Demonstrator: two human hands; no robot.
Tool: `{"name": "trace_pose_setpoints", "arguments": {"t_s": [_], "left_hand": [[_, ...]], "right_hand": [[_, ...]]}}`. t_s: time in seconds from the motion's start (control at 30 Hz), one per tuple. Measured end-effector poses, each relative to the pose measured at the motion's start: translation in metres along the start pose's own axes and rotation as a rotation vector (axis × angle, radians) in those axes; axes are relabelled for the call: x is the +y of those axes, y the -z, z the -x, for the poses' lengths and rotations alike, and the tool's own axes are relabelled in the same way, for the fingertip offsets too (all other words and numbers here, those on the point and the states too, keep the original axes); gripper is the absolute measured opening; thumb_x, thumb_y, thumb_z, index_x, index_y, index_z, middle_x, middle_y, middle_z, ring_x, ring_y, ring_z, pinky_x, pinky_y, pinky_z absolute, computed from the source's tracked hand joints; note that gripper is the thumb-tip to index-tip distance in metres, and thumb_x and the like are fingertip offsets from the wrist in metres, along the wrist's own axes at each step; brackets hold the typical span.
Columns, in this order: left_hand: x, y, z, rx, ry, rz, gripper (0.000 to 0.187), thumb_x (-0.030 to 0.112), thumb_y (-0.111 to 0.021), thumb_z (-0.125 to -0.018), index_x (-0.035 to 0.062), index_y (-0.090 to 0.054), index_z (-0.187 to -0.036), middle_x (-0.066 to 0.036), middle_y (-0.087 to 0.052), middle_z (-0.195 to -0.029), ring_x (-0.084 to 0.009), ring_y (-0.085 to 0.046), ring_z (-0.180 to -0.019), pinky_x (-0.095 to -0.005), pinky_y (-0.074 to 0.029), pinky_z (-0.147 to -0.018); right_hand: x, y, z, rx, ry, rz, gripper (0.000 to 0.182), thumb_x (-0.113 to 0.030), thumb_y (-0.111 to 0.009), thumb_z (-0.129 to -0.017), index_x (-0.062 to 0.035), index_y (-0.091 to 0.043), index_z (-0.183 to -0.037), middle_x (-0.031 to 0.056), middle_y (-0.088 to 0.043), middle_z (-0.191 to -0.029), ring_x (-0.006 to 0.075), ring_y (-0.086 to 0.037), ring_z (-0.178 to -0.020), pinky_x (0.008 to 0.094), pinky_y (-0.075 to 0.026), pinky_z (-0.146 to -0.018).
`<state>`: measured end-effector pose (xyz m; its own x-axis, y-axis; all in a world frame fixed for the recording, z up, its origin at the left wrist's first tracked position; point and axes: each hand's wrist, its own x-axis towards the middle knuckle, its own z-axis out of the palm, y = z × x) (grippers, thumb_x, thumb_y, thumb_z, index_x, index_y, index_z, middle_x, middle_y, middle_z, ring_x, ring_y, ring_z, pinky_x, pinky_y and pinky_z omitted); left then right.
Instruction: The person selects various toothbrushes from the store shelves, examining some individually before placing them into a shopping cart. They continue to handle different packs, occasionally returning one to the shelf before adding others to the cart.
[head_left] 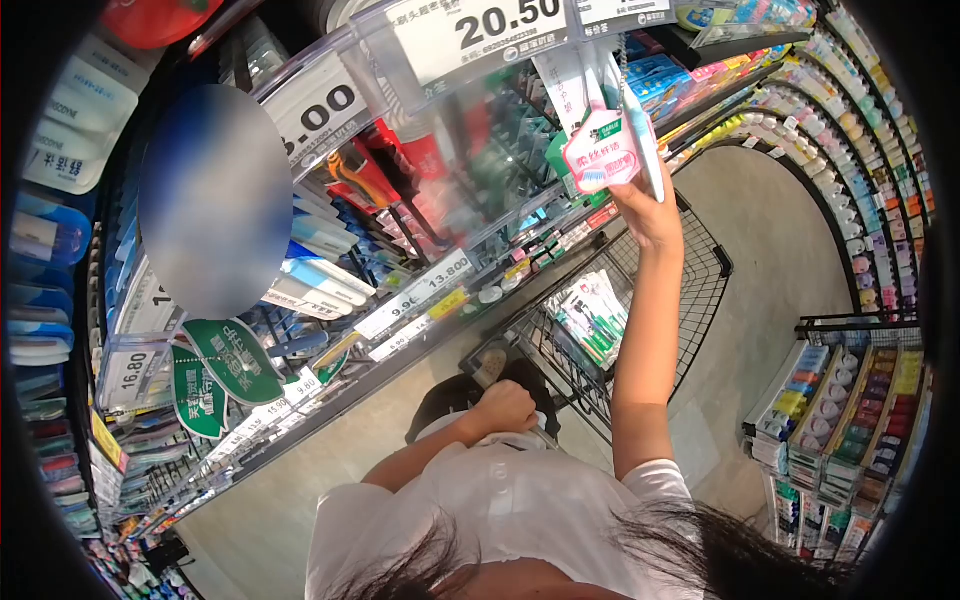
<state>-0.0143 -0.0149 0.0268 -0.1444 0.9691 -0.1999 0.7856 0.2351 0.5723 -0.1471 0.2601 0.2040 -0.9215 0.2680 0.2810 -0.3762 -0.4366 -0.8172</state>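
My right hand (650,212) is raised to the shelf on my right, its fingers closed around the lower end of a toothbrush pack (647,140) in white and light blue. Right beside the fingertips is a pink and white product sign (600,155) with a toothbrush picture. Down near my waist, my left hand (505,406) is curled into a fist, and what it holds, if anything, is hidden. A black wire shopping cart (700,300) stands below my right arm, with green and white toothbrush packs (590,318) lying in it.
Shelves with price tags (415,292) and hanging oral care packs run along the left and front. Green leaf-shaped signs (235,360) jut out at the lower left. A curved shelf (850,190) of small goods and a low display rack (840,400) stand at the right.
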Motion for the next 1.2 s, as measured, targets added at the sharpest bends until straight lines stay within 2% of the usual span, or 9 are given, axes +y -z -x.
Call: {"name": "trace_pose_setpoints", "arguments": {"t_s": [0.2, 0.43, 0.67, 0.77, 0.87, 0.97, 1.07, 1.17, 1.2], "left_hand": [[-0.003, -0.001, 0.003, -0.001, -0.028, 0.002, 0.031, 0.029, -0.054, -0.072, 0.0046, -0.066, -0.057, -0.013, -0.06, -0.055, -0.0302, -0.06, -0.053, -0.0407, -0.048, -0.053], [-0.005, 0.0, 0.004, 0.0, -0.022, 0.038, 0.03, 0.028, -0.054, -0.07, 0.0037, -0.065, -0.056, -0.014, -0.059, -0.054, -0.032, -0.06, -0.054, -0.0408, -0.048, -0.055], [-0.005, 0.0, 0.002, -0.041, 0.005, 0.009, 0.032, 0.028, -0.053, -0.072, 0.0032, -0.063, -0.054, -0.014, -0.059, -0.056, -0.0303, -0.061, -0.056, -0.0394, -0.049, -0.059], [-0.006, -0.002, 0.0, -0.064, -0.009, 0.013, 0.03, 0.028, -0.054, -0.072, 0.0048, -0.064, -0.055, -0.012, -0.061, -0.059, -0.0279, -0.061, -0.059, -0.0386, -0.049, -0.06], [-0.009, -0.004, -0.003, -0.03, -0.054, 0.037, 0.025, 0.026, -0.057, -0.071, 0.0067, -0.063, -0.057, -0.008, -0.061, -0.06, -0.0248, -0.06, -0.058, -0.0375, -0.049, -0.057], [-0.009, -0.004, -0.006, 0.02, -0.076, 0.021, 0.023, 0.024, -0.059, -0.071, 0.0089, -0.059, -0.054, -0.005, -0.056, -0.056, -0.0226, -0.057, -0.054, -0.0356, -0.048, -0.054], [-0.008, -0.002, -0.01, 0.063, -0.087, 0.006, 0.023, 0.021, -0.061, -0.069, 0.0118, -0.052, -0.05, -0.002, -0.046, -0.051, -0.0189, -0.051, -0.049, -0.0322, -0.041, -0.048], [-0.007, 0.002, -0.013, -0.069, -0.06, 0.01, 0.02, 0.02, -0.06, -0.071, 0.0114, -0.054, -0.054, -0.002, -0.047, -0.053, -0.0189, -0.051, -0.052, -0.0314, -0.04, -0.049], [-0.007, 0.002, -0.014, -0.073, -0.066, 0.006, 0.02, 0.021, -0.061, -0.069, 0.0121, -0.053, -0.053, -0.001, -0.045, -0.053, -0.0175, -0.05, -0.051, -0.0305, -0.039, -0.047]], "right_hand": [[-0.006, 0.007, 0.001, -0.019, 0.01, -0.018, 0.079, 0.006, -0.073, -0.069, 0.0006, -0.034, -0.137, 0.0133, -0.047, -0.13, 0.0227, -0.046, -0.119, 0.0348, -0.04, -0.097], [-0.005, 0.037, 0.035, 0.109, -0.017, 0.179, 0.061, 0.005, -0.067, -0.074, 0.0029, -0.041, -0.128, 0.0104, -0.051, -0.121, 0.0178, -0.048, -0.114, 0.0284, -0.039, -0.096], [0.02, 0.132, 0.173, 0.643, -0.088, 0.272, 0.054, 0.005, -0.065, -0.077, -0.0014, -0.041, -0.126, 0.0077, -0.053, -0.115, 0.0174, -0.053, -0.105, 0.03, -0.04, -0.093], [0.06, 0.198, 0.249, 0.928, -0.111, 0.255, 0.046, 0.005, -0.063, -0.08, -0.0035, -0.044, -0.12, 0.0069, -0.053, -0.112, 0.0174, -0.053, -0.101, 0.0311, -0.041, -0.091], [0.121, 0.269, 0.313, 1.157, -0.31, 0.328, 0.043, 0.004, -0.061, -0.081, -0.0051, -0.045, -0.12, 0.0072, -0.055, -0.106, 0.0183, -0.053, -0.097, 0.031, -0.044, -0.085], [0.186, 0.341, 0.362, 1.085, -0.673, 0.595, 0.048, 0.002, -0.066, -0.074, -0.0032, -0.047, -0.118, 0.0082, -0.057, -0.099, 0.0203, -0.057, -0.087, 0.0322, -0.048, -0.075], [0.253, 0.426, 0.404, 0.873, -0.864, 0.819, 0.051, -0.008, -0.072, -0.067, -0.0043, -0.051, -0.114, 0.0126, -0.06, -0.095, 0.0255, -0.06, -0.086, 0.0348, -0.049, -0.074], [0.274, 0.442, 0.375, 0.701, -0.954, 1.42, 0.05, -0.018, -0.074, -0.063, -0.0061, -0.056, -0.108, 0.0183, -0.062, -0.091, 0.0333, -0.061, -0.081, 0.0394, -0.049, -0.076], [0.282, 0.451, 0.37, 0.696, -0.957, 1.44, 0.05, -0.021, -0.074, -0.062, -0.0067, -0.056, -0.107, 0.0193, -0.061, -0.092, 0.0353, -0.06, -0.082, 0.0405, -0.049, -0.077]]}}
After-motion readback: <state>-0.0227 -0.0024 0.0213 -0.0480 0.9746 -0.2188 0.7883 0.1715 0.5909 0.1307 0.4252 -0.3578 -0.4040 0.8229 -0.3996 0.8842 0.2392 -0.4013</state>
